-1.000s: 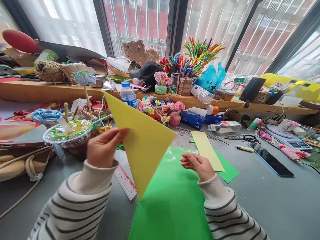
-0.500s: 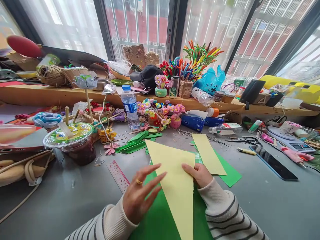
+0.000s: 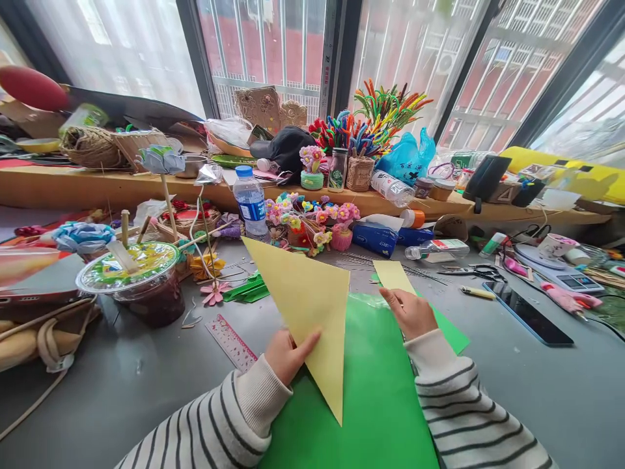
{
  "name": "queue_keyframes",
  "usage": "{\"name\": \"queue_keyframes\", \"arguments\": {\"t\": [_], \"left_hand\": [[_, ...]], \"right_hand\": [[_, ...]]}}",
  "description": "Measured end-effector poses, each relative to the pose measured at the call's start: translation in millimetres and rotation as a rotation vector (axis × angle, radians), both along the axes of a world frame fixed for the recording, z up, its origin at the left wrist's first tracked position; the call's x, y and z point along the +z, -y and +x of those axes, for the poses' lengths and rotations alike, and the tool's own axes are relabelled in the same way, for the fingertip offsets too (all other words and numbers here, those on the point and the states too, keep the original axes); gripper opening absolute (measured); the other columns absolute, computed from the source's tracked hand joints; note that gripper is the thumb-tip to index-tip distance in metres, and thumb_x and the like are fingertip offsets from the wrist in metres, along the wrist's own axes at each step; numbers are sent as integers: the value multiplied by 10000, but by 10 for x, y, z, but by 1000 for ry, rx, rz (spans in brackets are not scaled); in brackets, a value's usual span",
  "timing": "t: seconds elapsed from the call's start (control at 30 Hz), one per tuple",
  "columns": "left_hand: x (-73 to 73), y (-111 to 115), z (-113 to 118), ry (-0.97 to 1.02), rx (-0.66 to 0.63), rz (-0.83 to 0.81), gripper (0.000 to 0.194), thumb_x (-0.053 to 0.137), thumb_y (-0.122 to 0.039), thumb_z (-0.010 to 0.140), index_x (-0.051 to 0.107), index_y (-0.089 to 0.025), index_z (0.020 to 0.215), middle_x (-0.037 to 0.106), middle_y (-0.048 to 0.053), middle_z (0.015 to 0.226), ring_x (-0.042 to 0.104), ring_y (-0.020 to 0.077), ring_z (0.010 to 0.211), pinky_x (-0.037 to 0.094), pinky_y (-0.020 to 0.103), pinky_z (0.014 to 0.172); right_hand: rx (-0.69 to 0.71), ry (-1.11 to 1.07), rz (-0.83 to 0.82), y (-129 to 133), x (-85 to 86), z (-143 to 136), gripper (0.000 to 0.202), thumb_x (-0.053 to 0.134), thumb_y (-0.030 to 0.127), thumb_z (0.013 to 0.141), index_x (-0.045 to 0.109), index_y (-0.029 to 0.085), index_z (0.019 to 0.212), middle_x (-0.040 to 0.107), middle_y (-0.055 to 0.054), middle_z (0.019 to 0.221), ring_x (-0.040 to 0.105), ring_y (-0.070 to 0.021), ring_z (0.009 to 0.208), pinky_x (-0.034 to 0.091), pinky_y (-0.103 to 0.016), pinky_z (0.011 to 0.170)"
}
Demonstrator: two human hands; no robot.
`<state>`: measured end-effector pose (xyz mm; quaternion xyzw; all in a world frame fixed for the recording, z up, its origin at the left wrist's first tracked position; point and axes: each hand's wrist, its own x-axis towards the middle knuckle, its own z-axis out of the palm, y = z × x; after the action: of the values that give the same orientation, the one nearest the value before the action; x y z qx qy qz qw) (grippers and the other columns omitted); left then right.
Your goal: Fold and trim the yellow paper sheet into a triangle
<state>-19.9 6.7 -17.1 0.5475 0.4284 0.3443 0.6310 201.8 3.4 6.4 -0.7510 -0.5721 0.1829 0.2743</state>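
Nearest my camera, the green sheet (image 3: 375, 384) lay on the tabletop (image 3: 166, 384), directly in front of the person, presumably to keep the work within easy reach. The yellow paper (image 3: 317, 296) was over it, one long corner pointing back toward the body; I could not tell whether the two touched. The left hand (image 3: 286, 357) pinched its left edge, thumb on top and fingers underneath, a grip I judged suited to steadying a thin sheet without creasing it. The right hand (image 3: 413, 316) was apart from that paper, narrow, fingers curled beside the yellow strip (image 3: 394, 272); I could not tell whether it held anything. The ruler (image 3: 232, 342) lay left of the green sheet, probably for quick access. Farther off, the water bottle (image 3: 250, 205) stood upright before the shelf (image 3: 63, 187), where a basket (image 3: 360, 173) sat, pipe cleaners (image 3: 390, 107) rising behind it.
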Motion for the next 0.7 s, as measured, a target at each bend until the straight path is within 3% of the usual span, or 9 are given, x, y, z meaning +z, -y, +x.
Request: {"name": "queue_keyframes", "arguments": {"t": [0.1, 0.2, 0.3, 0.4, 0.47, 0.53, 0.63, 0.7], "left_hand": [[-28, -32, -80, -45, 74, 73, 265, 578, -377, 632, 625, -136, 733, 662, 76, 796, 598, 240, 743, 484, 310, 640], [3, -17, -102, -62, 142, 130, 247, 557, -365, 652, 624, -149, 749, 663, 53, 798, 596, 228, 755, 479, 313, 667], [44, 11, -99, -67, 217, 160, 246, 554, -360, 651, 627, -146, 749, 660, 59, 828, 585, 235, 806, 471, 318, 709], [66, 30, -95, -67, 296, 165, 244, 563, -352, 641, 632, -136, 732, 657, 77, 838, 578, 248, 833, 463, 329, 739], [76, 39, -88, -60, 347, 160, 253, 564, -358, 637, 632, -128, 719, 658, 81, 831, 578, 251, 837, 462, 336, 749], [87, 49, -77, -46, 390, 159, 259, 570, -352, 631, 627, -125, 741, 652, 74, 861, 567, 240, 869, 453, 326, 776], [105, 66, -62, -24, 423, 161, 266, 581, -328, 624, 616, -129, 797, 639, 58, 906, 549, 216, 913, 442, 290, 803], [112, 76, -57, -19, 428, 154, 242, 581, -320, 625, 622, -138, 780, 650, 50, 875, 560, 217, 891, 459, 281, 774]], "right_hand": [[-104, 316, -73, -38, -81, 196, 256, 490, 330, 704, 587, 111, 795, 603, -174, 868, 538, -313, 842, 390, -372, 650], [-97, 516, -146, -50, -146, 227, 154, 459, 193, 712, 592, 130, 755, 629, -144, 779, 579, -268, 748, 404, -325, 591], [-60, 645, -171, -45, -124, 206, 183, 419, 109, 712, 600, 129, 727, 639, -131, 711, 600, -249, 665, 409, -298, 535], [-40, 729, -120, -43, -40, 194, 270, 365, 56, 733, 585, 93, 884, 638, -153, 776, 606, -255, 660, 420, -305, 526], [-7, 766, -43, -59, 2, 169, 355, 295, 54, 774, 489, 77, 1070, 585, -167, 979, 587, -245, 783, 431, -313, 608], [90, 788, 26, -91, 10, 121, 389, 273, 64, 797, 419, 117, 1153, 495, -102, 1142, 525, -197, 936, 409, -275, 738], [225, 805, 56, -141, -2, 71, 374, 318, 69, 799, 452, 173, 1132, 511, -13, 1135, 499, -134, 977, 380, -195, 801], [214, 827, 56, -146, 17, 99, 367, 304, 62, 809, 450, 144, 1136, 516, -41, 1128, 507, -146, 970, 387, -212, 800]]}}
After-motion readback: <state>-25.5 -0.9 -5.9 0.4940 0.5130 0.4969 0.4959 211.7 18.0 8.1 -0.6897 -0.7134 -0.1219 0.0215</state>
